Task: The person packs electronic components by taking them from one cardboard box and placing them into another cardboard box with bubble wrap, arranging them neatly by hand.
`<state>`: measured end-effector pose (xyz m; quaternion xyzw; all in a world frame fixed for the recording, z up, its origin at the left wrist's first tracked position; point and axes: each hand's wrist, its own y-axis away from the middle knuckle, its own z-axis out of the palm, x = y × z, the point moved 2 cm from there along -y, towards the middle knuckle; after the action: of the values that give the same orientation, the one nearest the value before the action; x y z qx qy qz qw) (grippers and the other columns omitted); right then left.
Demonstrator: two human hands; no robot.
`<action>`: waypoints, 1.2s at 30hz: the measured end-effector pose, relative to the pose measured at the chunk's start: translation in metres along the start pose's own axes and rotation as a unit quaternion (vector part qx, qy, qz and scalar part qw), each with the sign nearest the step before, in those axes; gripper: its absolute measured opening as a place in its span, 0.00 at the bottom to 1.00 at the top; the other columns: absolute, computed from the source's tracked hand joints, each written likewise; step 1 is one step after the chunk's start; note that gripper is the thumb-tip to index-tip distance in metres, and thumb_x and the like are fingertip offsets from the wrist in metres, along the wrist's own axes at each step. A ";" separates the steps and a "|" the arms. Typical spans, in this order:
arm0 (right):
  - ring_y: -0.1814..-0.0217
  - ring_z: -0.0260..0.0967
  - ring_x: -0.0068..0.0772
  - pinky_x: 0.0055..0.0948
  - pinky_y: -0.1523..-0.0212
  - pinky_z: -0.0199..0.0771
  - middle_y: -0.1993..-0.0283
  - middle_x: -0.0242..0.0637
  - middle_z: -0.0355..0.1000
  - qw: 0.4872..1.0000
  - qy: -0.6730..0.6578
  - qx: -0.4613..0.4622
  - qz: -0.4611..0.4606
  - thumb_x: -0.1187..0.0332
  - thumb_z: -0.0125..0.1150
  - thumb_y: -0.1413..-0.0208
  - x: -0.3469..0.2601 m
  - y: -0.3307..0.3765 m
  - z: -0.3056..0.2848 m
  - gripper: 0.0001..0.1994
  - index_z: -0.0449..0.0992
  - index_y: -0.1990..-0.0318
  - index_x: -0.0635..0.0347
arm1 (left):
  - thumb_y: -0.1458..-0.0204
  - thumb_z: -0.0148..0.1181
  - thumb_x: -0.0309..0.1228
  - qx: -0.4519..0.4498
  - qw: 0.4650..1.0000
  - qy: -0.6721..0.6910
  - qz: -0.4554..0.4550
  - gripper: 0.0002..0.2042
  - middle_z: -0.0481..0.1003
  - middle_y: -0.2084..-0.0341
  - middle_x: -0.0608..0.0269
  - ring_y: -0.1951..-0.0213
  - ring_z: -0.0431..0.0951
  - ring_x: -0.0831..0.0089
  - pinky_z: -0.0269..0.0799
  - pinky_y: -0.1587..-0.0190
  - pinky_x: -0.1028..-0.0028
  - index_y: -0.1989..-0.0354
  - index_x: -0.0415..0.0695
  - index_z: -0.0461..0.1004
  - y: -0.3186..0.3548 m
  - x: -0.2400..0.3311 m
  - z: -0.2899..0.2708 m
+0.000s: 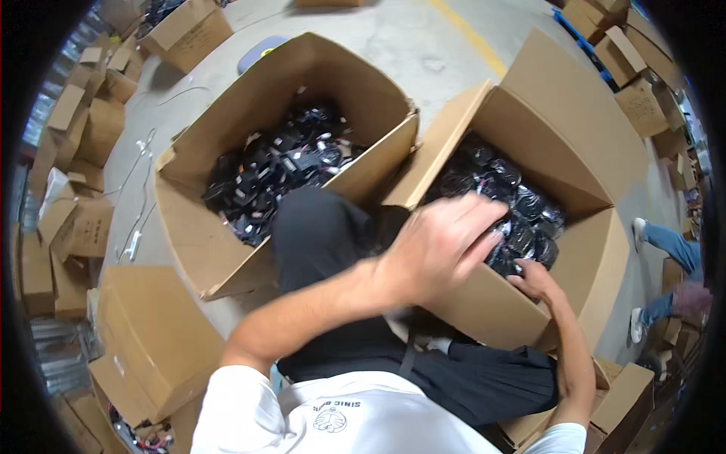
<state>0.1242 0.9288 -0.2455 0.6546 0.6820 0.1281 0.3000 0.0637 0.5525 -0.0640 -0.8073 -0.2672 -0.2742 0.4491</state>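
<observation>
My left hand (442, 246) reaches across over the near left edge of the right cardboard box (491, 306). Its fingers are bent together, and whatever they may hold is too unclear to name. Inside that box lie black bundles in clear plastic wrap (548, 219), filling its lower part. My right hand (538, 280) is down in the same box at its near right side, fingers curled beside the wrapped bundles; what sits in them is hidden. A second open cardboard box (185, 219) on the left contains a heap of loose black parts (291, 163) with small white connectors.
My dark-trousered knee (318, 227) rests against the left box. A closed carton (147, 340) stands at lower left, with more boxes stacked along both sides. White cables (140, 204) trail over the floor. At far right, another person's legs in blue jeans (673, 246) show.
</observation>
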 end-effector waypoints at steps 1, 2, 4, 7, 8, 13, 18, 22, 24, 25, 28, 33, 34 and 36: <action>0.38 0.71 0.58 0.45 0.37 0.70 0.43 0.61 0.73 1.000 -0.030 -0.007 0.004 0.56 0.67 0.47 0.001 0.011 -0.009 0.31 0.73 0.40 0.70 | 0.47 0.65 0.24 0.061 0.998 0.018 0.020 0.14 0.78 0.64 0.48 0.64 0.81 0.53 0.78 0.61 0.65 0.52 0.36 0.76 0.025 0.008 0.002; 0.42 0.72 0.60 0.47 0.42 0.72 0.47 0.61 0.75 0.999 -0.022 -0.006 -0.028 0.58 0.66 0.47 0.000 0.021 -0.020 0.27 0.75 0.43 0.67 | 0.48 0.64 0.23 -0.011 0.999 -0.037 0.003 0.13 0.79 0.65 0.50 0.64 0.82 0.55 0.78 0.61 0.64 0.53 0.37 0.77 0.050 0.012 0.003; 0.49 0.73 0.61 0.50 0.49 0.72 0.54 0.58 0.75 0.997 -0.036 0.047 -0.055 0.61 0.64 0.44 0.000 0.047 -0.052 0.22 0.74 0.44 0.63 | 0.51 0.64 0.24 -0.130 0.985 -0.110 0.042 0.12 0.80 0.64 0.54 0.64 0.82 0.57 0.78 0.62 0.64 0.56 0.40 0.77 0.098 -0.014 -0.003; 0.45 0.72 0.60 0.47 0.42 0.71 0.48 0.56 0.75 0.927 0.016 0.365 -0.084 0.59 0.63 0.40 0.015 0.112 -0.091 0.25 0.73 0.42 0.68 | 0.48 0.63 0.23 -0.187 0.965 -0.174 -0.063 0.07 0.81 0.63 0.54 0.61 0.82 0.55 0.78 0.57 0.64 0.60 0.41 0.80 0.110 0.001 -0.020; 0.38 0.70 0.58 0.43 0.37 0.69 0.41 0.59 0.73 0.936 -0.015 0.351 0.018 0.57 0.64 0.40 0.014 0.147 -0.110 0.25 0.74 0.42 0.68 | 0.44 0.61 0.23 -0.154 0.970 -0.092 -0.165 0.08 0.80 0.62 0.51 0.61 0.81 0.56 0.76 0.56 0.67 0.57 0.37 0.78 0.105 0.007 -0.020; 0.45 0.75 0.53 0.41 0.44 0.73 0.48 0.54 0.77 0.769 0.075 0.599 0.210 0.59 0.63 0.39 0.094 0.351 -0.112 0.20 0.77 0.47 0.65 | 0.37 0.57 0.22 -0.091 0.963 -0.130 -0.218 0.09 0.79 0.65 0.51 0.65 0.78 0.67 0.73 0.60 0.72 0.53 0.30 0.76 0.126 -0.019 -0.032; 0.66 0.78 0.53 0.48 0.61 0.77 0.69 0.55 0.77 0.745 -0.058 0.416 0.518 0.54 0.61 0.44 0.238 0.457 0.082 0.19 0.81 0.64 0.65 | 0.37 0.57 0.22 -0.170 0.962 -0.100 -0.191 0.09 0.79 0.67 0.53 0.66 0.78 0.69 0.74 0.60 0.72 0.54 0.30 0.76 0.106 -0.011 0.007; 0.54 0.78 0.54 0.47 0.52 0.76 0.57 0.58 0.79 0.846 -0.160 0.066 0.504 0.50 0.65 0.48 0.263 0.386 0.212 0.23 0.83 0.60 0.65 | 0.37 0.56 0.23 -0.244 0.945 -0.125 -0.176 0.09 0.79 0.67 0.54 0.66 0.79 0.71 0.76 0.60 0.72 0.54 0.29 0.76 0.098 -0.011 0.039; 0.52 0.78 0.55 0.46 0.51 0.75 0.56 0.59 0.79 0.819 -0.172 0.108 0.536 0.49 0.63 0.46 0.260 0.348 0.242 0.24 0.84 0.59 0.65 | 0.40 0.58 0.23 -0.282 0.924 -0.139 -0.219 0.09 0.79 0.66 0.49 0.65 0.81 0.65 0.76 0.59 0.69 0.55 0.29 0.76 0.093 -0.003 0.049; 0.52 0.78 0.55 0.46 0.51 0.75 0.56 0.59 0.79 0.824 -0.177 0.108 0.527 0.49 0.63 0.46 0.256 0.337 0.248 0.24 0.84 0.59 0.65 | 0.40 0.58 0.23 -0.281 0.930 -0.154 -0.180 0.09 0.79 0.67 0.48 0.64 0.81 0.63 0.76 0.59 0.69 0.55 0.30 0.76 0.092 0.001 0.052; 0.53 0.78 0.54 0.47 0.51 0.76 0.57 0.58 0.79 0.818 -0.223 0.126 0.515 0.49 0.62 0.45 0.245 0.328 0.264 0.24 0.84 0.60 0.65 | 0.40 0.59 0.24 -0.300 0.921 -0.189 -0.163 0.10 0.80 0.62 0.45 0.60 0.82 0.56 0.76 0.56 0.66 0.53 0.32 0.78 0.086 0.014 0.063; 0.55 0.79 0.54 0.47 0.51 0.76 0.59 0.55 0.80 0.783 -0.279 0.164 0.531 0.47 0.62 0.44 0.237 0.295 0.274 0.24 0.84 0.61 0.63 | 0.40 0.61 0.25 -0.343 0.891 -0.214 -0.208 0.12 0.81 0.58 0.42 0.57 0.82 0.51 0.77 0.53 0.63 0.51 0.32 0.78 0.088 0.020 0.072; 0.55 0.79 0.54 0.48 0.51 0.76 0.59 0.54 0.80 0.776 -0.291 0.176 0.531 0.47 0.61 0.44 0.237 0.292 0.278 0.24 0.84 0.62 0.63 | 0.40 0.60 0.25 -0.345 0.892 -0.209 -0.201 0.12 0.81 0.58 0.42 0.57 0.82 0.51 0.77 0.53 0.63 0.51 0.32 0.78 0.086 0.021 0.074; 0.56 0.79 0.54 0.48 0.51 0.76 0.60 0.53 0.80 0.760 -0.313 0.199 0.533 0.47 0.61 0.43 0.240 0.294 0.289 0.24 0.84 0.62 0.63 | 0.39 0.60 0.25 -0.347 0.898 -0.194 -0.189 0.12 0.81 0.58 0.42 0.57 0.82 0.51 0.77 0.53 0.63 0.50 0.31 0.78 0.082 0.023 0.085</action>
<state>0.5391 1.1308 -0.3641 0.9610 0.1012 -0.0836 0.2434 0.1522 0.5934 -0.1336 -0.8836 -0.3842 -0.2669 0.0192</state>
